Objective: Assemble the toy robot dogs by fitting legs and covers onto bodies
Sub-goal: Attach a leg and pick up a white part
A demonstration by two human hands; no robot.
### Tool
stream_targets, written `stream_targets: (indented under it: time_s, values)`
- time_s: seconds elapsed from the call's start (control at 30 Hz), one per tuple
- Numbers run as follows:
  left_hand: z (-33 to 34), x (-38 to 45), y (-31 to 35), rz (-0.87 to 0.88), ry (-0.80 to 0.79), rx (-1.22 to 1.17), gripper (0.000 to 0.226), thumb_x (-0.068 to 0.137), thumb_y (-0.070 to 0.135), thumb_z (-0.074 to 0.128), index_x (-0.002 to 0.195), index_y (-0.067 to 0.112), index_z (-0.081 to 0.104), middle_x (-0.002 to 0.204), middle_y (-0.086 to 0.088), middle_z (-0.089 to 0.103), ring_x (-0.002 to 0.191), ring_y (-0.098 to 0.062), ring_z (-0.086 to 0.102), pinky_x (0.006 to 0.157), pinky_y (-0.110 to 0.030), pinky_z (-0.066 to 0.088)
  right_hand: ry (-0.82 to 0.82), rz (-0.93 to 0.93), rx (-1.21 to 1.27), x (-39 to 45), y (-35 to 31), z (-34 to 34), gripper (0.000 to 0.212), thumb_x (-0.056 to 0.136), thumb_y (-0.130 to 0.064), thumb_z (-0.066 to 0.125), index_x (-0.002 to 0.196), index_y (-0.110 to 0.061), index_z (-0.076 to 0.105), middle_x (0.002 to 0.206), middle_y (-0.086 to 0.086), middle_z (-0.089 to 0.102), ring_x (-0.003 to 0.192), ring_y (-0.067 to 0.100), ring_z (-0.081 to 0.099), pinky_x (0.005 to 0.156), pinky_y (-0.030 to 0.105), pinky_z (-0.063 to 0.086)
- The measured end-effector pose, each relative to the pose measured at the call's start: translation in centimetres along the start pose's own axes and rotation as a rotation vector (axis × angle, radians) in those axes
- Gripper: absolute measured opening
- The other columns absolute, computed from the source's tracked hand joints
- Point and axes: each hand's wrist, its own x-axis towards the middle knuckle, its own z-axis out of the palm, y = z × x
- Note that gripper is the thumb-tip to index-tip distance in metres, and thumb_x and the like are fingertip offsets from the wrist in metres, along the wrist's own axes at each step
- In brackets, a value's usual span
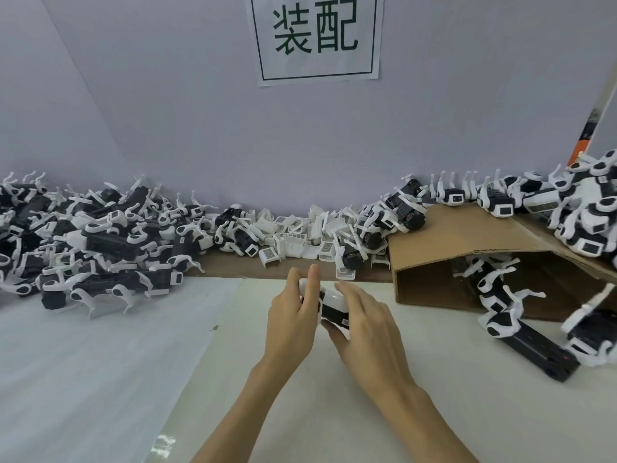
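Held piece: a toy dog body (334, 312), black with a white cover (332, 297) on its upper side, is held between both hands above the middle of the bench (100, 362), in front of the pile of covers.
Left hand (292, 315): it grips the left end of the body; its fingers (314, 279) curl over the top of the white end, index finger raised highest.
Right hand (364, 325): it wraps the right side of the body, fingers laid over the white cover and thumb below; the far side of the grip is hidden.
Left pile (83, 238): many black bodies with white legs lie tangled along the back left of the bench, reaching to the wall (167, 111).
Loose covers (300, 238): a heap of white covers sits at the back centre against the wall, just beyond the hands.
Cardboard box (467, 248): it lies on its side at the right, open toward the camera, with dogs inside and at its mouth.
Finished dogs (584, 208): white-and-black dogs are stacked on top of the box at far right.
Sign (317, 35): a white sheet with green characters hangs on the wall above.
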Motion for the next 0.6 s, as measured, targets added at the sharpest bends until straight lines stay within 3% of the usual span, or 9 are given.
stream_targets:
  time_s: [0.1,0.23,0.4,0.6]
  values:
    - [-0.15,0.18,0.0,-0.014,0.032,0.013,0.07,0.082,0.099,0.026,0.079,0.032,0.046,0.064,0.013,0.062,0.057,-0.008,0.055,0.068,-0.055,0.056,-0.053,0.049,0.048,0.09,-0.08,-0.01,0.053,0.089,-0.032,0.082,0.135,-0.016,0.062,0.122,0.0,0.071,0.103,0.028,0.065,0.087,0.035,0.053]
    - [-0.59,0.5,-0.41,-0.014,0.026,0.014,0.067,0.089,0.092,0.029,0.08,0.028,0.047,0.06,0.007,0.059,0.059,-0.018,0.057,0.069,-0.056,0.053,-0.072,0.022,0.009,0.41,0.24,-0.25,0.046,0.089,-0.042,0.079,0.128,-0.023,0.064,0.115,-0.007,0.075,0.1,0.026,0.063,0.083,0.03,0.05]
    - [-0.45,0.3,-0.29,0.015,0.0,0.006,0.069,0.094,0.084,0.033,0.085,0.016,0.046,0.058,0.011,0.058,0.056,-0.012,0.053,0.068,-0.059,0.054,-0.121,-0.044,0.08,0.08,0.46,-0.23,0.064,0.089,-0.037,0.08,0.145,-0.019,0.054,0.132,-0.004,0.066,0.119,0.019,0.061,0.102,0.032,0.047]
    - [-0.39,0.26,-0.08,0.032,0.012,0.022,0.067,0.092,0.086,0.03,0.084,0.021,0.044,0.059,0.014,0.059,0.053,-0.009,0.053,0.065,-0.054,0.054,-0.069,-0.031,0.093,0.53,0.21,-0.56,0.051,0.084,-0.025,0.087,0.131,-0.017,0.067,0.115,-0.004,0.075,0.098,0.028,0.068,0.084,0.036,0.057]
